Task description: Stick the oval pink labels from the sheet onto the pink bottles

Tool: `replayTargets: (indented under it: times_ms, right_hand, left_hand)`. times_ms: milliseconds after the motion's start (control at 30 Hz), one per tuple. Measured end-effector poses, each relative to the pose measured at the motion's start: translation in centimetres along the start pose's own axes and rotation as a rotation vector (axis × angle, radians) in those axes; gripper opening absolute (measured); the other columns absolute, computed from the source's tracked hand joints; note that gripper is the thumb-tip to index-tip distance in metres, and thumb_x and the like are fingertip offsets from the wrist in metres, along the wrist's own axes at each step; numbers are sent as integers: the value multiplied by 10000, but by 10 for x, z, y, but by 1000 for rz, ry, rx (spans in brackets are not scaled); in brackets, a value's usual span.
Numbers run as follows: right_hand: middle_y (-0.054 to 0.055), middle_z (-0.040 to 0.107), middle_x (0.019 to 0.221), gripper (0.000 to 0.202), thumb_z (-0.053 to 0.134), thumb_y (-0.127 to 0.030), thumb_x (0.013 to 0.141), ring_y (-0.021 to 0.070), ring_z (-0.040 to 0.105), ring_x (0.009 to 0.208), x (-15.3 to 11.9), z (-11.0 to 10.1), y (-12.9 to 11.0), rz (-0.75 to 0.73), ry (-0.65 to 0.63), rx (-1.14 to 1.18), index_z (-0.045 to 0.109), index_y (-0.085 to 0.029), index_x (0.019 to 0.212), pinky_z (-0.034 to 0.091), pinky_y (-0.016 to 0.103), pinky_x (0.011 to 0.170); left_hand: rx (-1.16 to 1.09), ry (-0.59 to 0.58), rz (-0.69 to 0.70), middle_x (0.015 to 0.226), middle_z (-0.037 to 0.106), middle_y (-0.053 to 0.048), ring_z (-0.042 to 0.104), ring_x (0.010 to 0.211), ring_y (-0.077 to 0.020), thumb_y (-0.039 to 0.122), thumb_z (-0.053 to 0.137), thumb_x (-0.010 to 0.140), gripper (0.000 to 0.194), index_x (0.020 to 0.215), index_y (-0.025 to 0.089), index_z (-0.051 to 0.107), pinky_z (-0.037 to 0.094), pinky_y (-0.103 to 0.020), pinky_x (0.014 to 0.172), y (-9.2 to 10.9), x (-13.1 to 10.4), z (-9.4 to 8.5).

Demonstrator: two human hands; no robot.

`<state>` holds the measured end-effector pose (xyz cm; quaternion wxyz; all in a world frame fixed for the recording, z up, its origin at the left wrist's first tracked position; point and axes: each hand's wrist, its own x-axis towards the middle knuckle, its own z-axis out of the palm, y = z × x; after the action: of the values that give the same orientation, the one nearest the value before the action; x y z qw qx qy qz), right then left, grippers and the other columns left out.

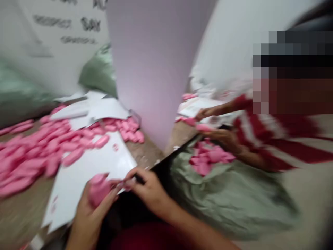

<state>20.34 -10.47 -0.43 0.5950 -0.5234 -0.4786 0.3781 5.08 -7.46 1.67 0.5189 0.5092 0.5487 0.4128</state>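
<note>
My left hand [90, 214] is wrapped round a rounded pink piece [99, 190] with a narrower top, perhaps moulded plastic. Close against it, my right hand [150, 191] pinches a small black-handled tool [139, 178]; motion blur hides its tip. The fingers of both hands meet at the right side of the pink piece. Beneath them lies a white sheet [85, 173] with small red marks. To the left, a heap of elongated pink pieces [33, 156] spreads over the surface and onto the sheet's far edge.
A co-worker in a red and white striped top [273, 135] handles pink pieces at right. Beside me, a green sack [234, 198] has pink pieces [208, 158] at its mouth. A pale partition [151, 69] stands ahead. White papers [104, 107] and green bags [100, 71] are behind the heap.
</note>
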Motion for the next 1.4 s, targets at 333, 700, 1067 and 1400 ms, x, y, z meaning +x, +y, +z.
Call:
replayTargets:
  times_ms: [333, 700, 1067, 1400]
  right_hand:
    - [-29, 640, 734, 199, 751, -360, 786, 125, 573, 660, 33, 9, 34, 256, -50, 120, 681, -211, 897, 470, 271, 655]
    - [-39, 679, 738, 411, 780, -384, 770, 134, 618, 688, 42, 20, 28, 367, -98, 90, 586, -250, 1105, 531, 262, 656]
    - [-71, 648, 667, 351, 785, -363, 763, 98, 606, 616, 46, 25, 32, 443, -121, 172, 560, -241, 1003, 536, 214, 605]
    - [-65, 661, 670, 309, 766, -334, 766, 104, 621, 602, 48, 25, 28, 416, -121, 146, 559, -243, 976, 541, 222, 598]
  left_hand:
    - [-508, -170, -270, 988, 653, -20, 633, 764, -115, 451, 782, 784, 459, 1129, 205, 606, 546, -210, 627, -28, 40, 3]
    - [-826, -190, -425, 949, 693, -72, 684, 965, -206, 494, 449, 1000, 369, 1132, 185, 599, 545, -357, 887, -30, 49, 9]
    - [-785, -183, -372, 952, 712, -67, 674, 1037, -231, 595, 502, 945, 460, 1147, 193, 602, 487, -392, 977, -35, 51, 8]
    - [-775, -199, -356, 1034, 714, -67, 648, 1117, -234, 611, 505, 935, 472, 1139, 205, 631, 454, -392, 1034, -37, 50, 9]
